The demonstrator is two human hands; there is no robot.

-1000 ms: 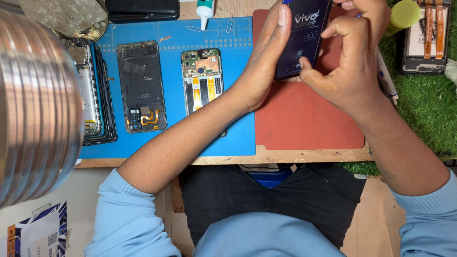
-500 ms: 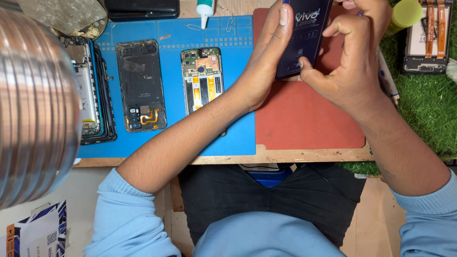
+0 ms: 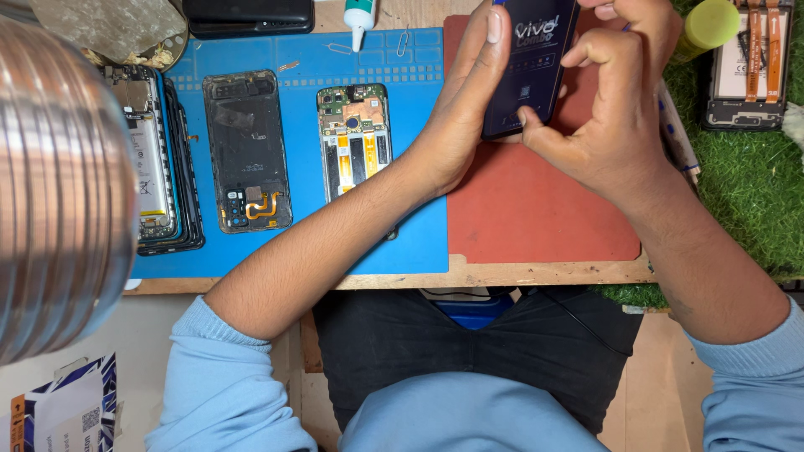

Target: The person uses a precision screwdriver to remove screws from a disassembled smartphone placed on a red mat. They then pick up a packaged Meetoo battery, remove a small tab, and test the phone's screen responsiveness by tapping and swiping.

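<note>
your left hand [image 3: 456,125] and right hand [image 3: 615,117] both grip the dark blue flat phone panel [image 3: 529,67] above the red rubber mat [image 3: 536,209] on the worktop [image 3: 469,272]. step judged: working its lower edge. next calls for steady fingertip pressure.

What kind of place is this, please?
Probably a phone repair bench: an opened phone and a phone back cover lie on a blue work mat, and both hands hold a dark flat box.
</note>
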